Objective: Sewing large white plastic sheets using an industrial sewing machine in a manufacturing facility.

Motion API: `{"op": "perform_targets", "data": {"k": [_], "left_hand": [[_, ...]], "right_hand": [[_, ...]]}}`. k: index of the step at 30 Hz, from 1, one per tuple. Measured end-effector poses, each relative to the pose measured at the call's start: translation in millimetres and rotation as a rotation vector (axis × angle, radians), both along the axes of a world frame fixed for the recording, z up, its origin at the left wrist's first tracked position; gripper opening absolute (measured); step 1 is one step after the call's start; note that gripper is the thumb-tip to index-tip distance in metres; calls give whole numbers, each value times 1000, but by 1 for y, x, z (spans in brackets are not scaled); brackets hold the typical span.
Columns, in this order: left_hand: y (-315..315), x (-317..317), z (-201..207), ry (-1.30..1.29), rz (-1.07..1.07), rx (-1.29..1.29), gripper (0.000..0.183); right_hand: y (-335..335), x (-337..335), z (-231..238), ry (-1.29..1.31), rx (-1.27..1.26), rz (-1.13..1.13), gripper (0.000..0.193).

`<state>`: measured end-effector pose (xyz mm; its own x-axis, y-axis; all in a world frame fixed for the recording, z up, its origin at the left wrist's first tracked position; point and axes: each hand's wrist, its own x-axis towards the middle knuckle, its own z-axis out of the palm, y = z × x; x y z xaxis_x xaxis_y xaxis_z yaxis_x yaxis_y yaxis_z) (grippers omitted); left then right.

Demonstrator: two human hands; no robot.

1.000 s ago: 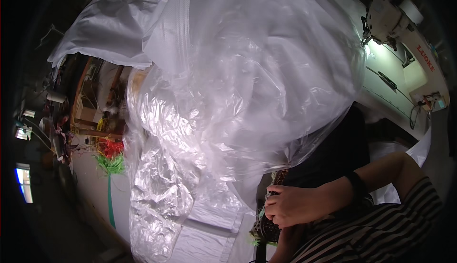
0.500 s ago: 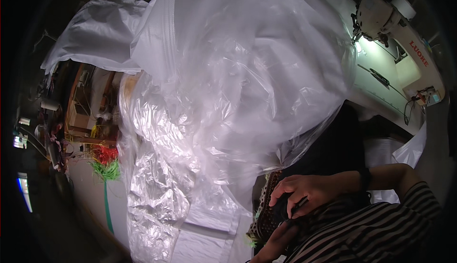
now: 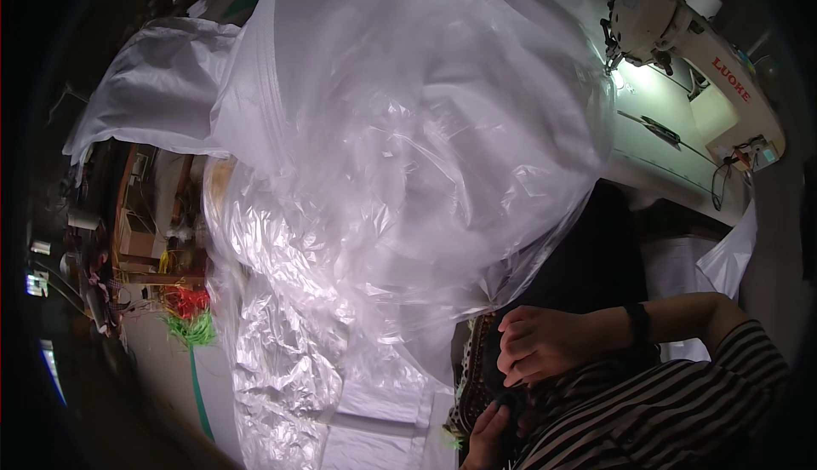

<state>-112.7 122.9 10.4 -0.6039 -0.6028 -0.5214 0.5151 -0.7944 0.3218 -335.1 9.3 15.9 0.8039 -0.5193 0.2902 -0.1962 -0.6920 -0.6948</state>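
My right hand (image 3: pixel 542 346), with a black band on its wrist, is held in front of my lap with its fingers curled in. Just below it, my left hand (image 3: pixel 488 436) has its thumb and fingers closed at a small dark thing (image 3: pixel 513 404), too dark against my clothes to name. Whatever the right fingers hold, if anything, is hidden behind them. Beyond both hands spreads a large heap of clear plastic bags and white sheeting (image 3: pixel 408 146), with crinkled, shiny film (image 3: pixel 281 351) down its left side. Neither hand touches this heap.
A white sewing machine (image 3: pixel 689 53) with its lamp lit stands at the upper right; tweezers (image 3: pixel 659 128) lie on its bed. Red strands (image 3: pixel 185 301) and green strands (image 3: pixel 191 329) hang at the left. Folded white material (image 3: pixel 379 415) lies left of my hands.
My right hand's fingers have curled in further and lifted slightly from the left hand. The view has shifted a little, so the machine sits further left.
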Motion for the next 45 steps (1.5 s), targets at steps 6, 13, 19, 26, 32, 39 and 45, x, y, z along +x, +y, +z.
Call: {"op": "perform_targets", "data": {"k": [6, 13, 19, 26, 32, 39, 45], "left_hand": [[-8, -4, 21, -344, -73, 31, 25], [4, -3, 3, -524, -190, -156, 26], [3, 2, -1, -475, 1, 83, 24], [-5, 2, 9, -225, 49, 175, 28], [-10, 5, 13, -101, 26, 218, 41], [-6, 2, 12, -192, 70, 212, 45], [-1, 9, -6, -86, 36, 167, 42]], "right_hand": [[2, -1, -12, -4, 22, -52, 19], [3, -9, -22, 34, -130, -41, 13], [10, 0, 3, 45, -512, 17, 14], [11, 0, 7, -23, -545, 32, 11], [5, 1, 3, 11, -584, 80, 12], [1, 10, 0, -68, -308, 67, 18], [-5, 17, -3, -135, -124, 59, 7]]}}
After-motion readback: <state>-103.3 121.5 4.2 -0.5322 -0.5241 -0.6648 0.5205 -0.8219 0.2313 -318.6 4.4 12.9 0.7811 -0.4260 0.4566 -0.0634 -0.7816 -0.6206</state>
